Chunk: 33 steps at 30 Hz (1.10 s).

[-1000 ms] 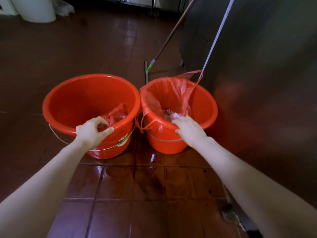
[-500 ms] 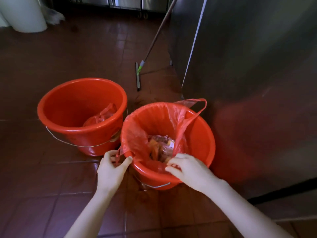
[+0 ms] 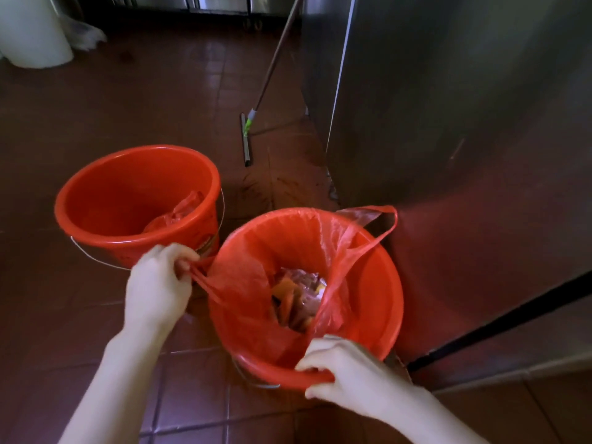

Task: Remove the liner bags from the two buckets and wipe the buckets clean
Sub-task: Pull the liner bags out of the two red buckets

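Head view: the rubbish [image 3: 301,293] at the bottom of the liner bag [image 3: 250,283] is a blurred heap of pink and orange, and what it is cannot be made out. The bag hides the floor and most of the inner wall of the near bucket [image 3: 378,299], and only a short piece of that bucket's wire handle shows under its front rim. The far bucket [image 3: 105,200] stands just beside it to the left. Its label is mostly covered by the near bucket's rim, and a crumpled red bag [image 3: 179,213] lies low against its right inner wall. The squeegee [image 3: 246,142] lies with its blade on the tiled floor [image 3: 112,100], and its pole runs off the top edge. A white tub [image 3: 35,33] is cut off at the top left corner, and both forearms leave the frame at the bottom. A steel cabinet [image 3: 464,107] fills the right side.

The left hand [image 3: 157,290] is outside the near bucket's left rim. Its fingers and thumb are closed in a pinch on a stretched strand of the liner bag, which is drawn taut over the rim. The right hand [image 3: 349,376] grips the front rim of the near bucket, fingers curled over the top and thumb underneath. Whether bag film is caught under those fingers cannot be told.
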Motion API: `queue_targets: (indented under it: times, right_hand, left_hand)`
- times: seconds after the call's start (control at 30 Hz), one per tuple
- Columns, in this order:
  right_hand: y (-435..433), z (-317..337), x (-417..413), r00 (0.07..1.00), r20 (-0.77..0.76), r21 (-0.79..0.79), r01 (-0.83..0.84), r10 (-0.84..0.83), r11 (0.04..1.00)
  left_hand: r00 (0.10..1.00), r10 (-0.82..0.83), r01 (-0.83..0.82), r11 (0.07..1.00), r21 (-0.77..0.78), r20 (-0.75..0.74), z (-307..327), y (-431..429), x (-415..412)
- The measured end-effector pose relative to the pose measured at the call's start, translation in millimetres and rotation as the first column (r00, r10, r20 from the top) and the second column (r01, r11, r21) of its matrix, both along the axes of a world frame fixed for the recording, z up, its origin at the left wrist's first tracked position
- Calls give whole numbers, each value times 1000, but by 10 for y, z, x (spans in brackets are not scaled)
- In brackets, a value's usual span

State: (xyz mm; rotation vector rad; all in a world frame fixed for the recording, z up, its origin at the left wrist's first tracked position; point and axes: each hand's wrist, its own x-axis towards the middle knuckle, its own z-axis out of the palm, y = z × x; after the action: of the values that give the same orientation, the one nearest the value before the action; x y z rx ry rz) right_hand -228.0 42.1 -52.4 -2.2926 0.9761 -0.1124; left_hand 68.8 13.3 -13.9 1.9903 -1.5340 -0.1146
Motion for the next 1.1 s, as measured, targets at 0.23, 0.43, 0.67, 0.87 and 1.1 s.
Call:
queue_targets:
  times: [0.23, 0.43, 0.67, 0.87, 1.1]
  right_hand:
    - [-465, 269, -189, 802, 181, -124, 593, -569, 796]
    - [-1182, 384, -146, 476, -34, -306, 832, -879, 463]
    - [-1614, 156, -94, 369, -105, -268, 883, -923, 384]
    - [-1588, 98, -98, 559, 78, -330, 796, -826, 507]
    - [-1082, 580, 434, 500, 691, -342, 862, -522, 373]
  left_hand:
    - [903, 266, -325, 937, -129, -338, 161, -136, -382]
    - [720, 14, -97, 992, -81, -694, 190, -129, -569]
    - [644, -283, 79, 949, -306, -710, 301, -42, -670]
    - [529, -369, 175, 928, -328, -764, 369, -25, -790]
    - [576, -334, 183, 942, -280, -746, 385, -88, -842]
